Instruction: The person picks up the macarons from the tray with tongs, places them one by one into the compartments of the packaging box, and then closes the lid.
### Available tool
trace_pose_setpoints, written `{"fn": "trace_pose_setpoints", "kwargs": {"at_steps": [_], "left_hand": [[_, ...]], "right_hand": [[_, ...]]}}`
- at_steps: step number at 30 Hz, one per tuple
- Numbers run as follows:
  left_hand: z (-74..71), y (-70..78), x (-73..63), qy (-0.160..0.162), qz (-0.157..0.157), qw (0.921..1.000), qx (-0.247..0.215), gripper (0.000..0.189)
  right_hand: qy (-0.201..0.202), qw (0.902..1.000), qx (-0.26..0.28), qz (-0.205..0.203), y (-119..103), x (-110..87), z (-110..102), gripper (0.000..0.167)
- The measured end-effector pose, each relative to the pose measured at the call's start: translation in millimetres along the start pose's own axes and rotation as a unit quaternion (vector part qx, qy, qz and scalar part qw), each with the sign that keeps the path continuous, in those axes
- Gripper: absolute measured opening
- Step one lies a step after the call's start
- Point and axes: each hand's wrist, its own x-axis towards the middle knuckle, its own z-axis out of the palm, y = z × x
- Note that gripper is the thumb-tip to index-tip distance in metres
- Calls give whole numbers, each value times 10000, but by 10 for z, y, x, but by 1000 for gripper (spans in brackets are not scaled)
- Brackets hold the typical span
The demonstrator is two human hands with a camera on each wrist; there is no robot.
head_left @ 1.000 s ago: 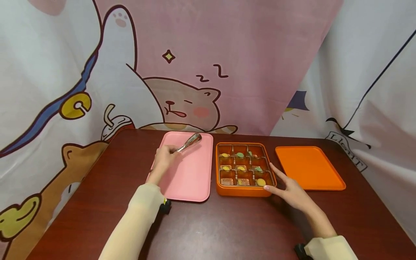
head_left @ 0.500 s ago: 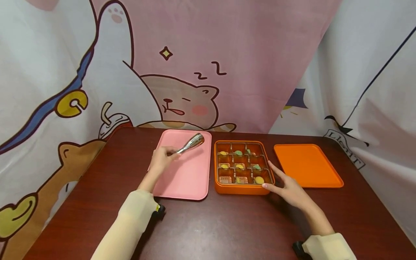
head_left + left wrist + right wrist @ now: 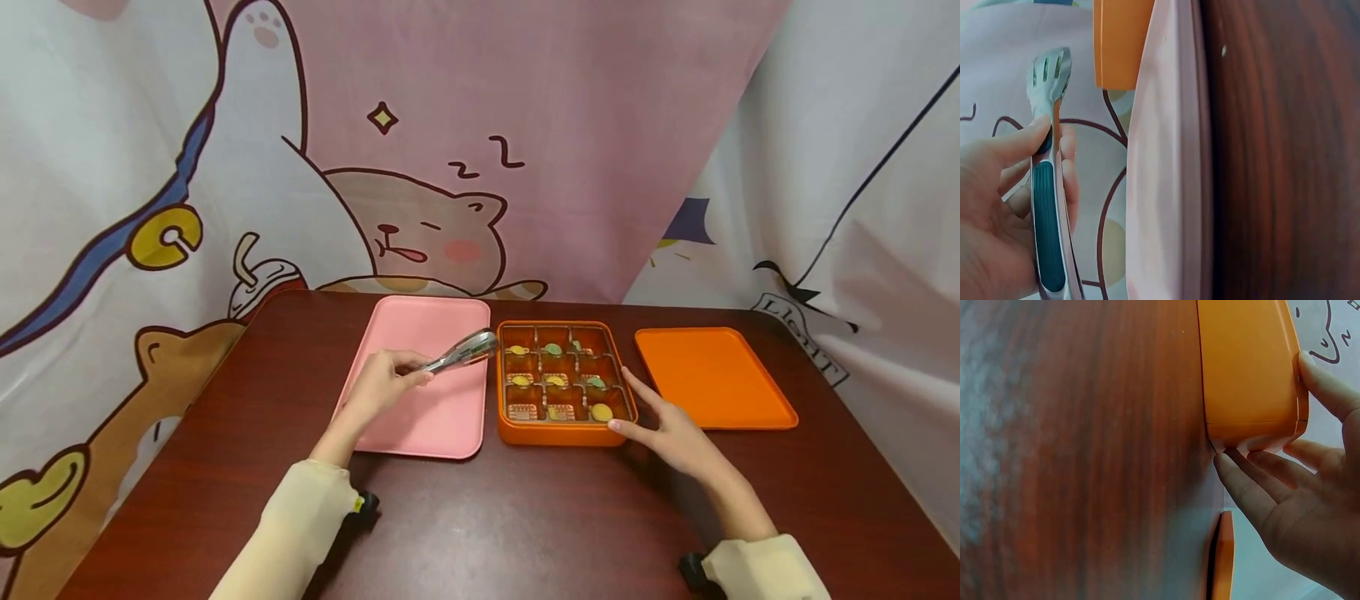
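My left hand (image 3: pixel 381 387) grips a pair of metal tongs (image 3: pixel 463 351) with dark green handle grips (image 3: pixel 1048 225). It is above the pink tray (image 3: pixel 435 427). The slotted tong tips point right, near the left rim of an orange box (image 3: pixel 562 434). Clear dividers split the box into several compartments, which hold small yellow and green pieces. A round yellow piece (image 3: pixel 602 412) lies in the front right compartment. My right hand (image 3: pixel 675 440) rests against the box's right side, its thumb at the front right corner and its fingers fairly straight along the wall. Nothing shows between the tong tips.
A flat orange lid or tray (image 3: pixel 716 379) lies to the right of the box. Everything stands on a dark reddish wooden table (image 3: pixel 480 533). A printed cartoon curtain (image 3: pixel 570 167) hangs close behind the table and along its sides.
My left hand has brought the tongs to the right, from above the pink tray toward the box's left rim. My right hand stays against the box.
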Motion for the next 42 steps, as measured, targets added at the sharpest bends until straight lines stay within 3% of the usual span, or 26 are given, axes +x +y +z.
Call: {"fn": "trace_pose_setpoints", "kwargs": {"at_steps": [8,20,42], "left_hand": [[55,122,-73,-480,380,9981,99,18],[74,232,-130,-1045,671,9921,174,15],[87,242,-194,-1302,957,9860,404,22]], "right_hand": [[10,10000,-5,30,-4,5,-21,88],[22,10000,-48,25,-41,10,-27,88],[-34,10000,36,1,-14,-2,3,88]]}}
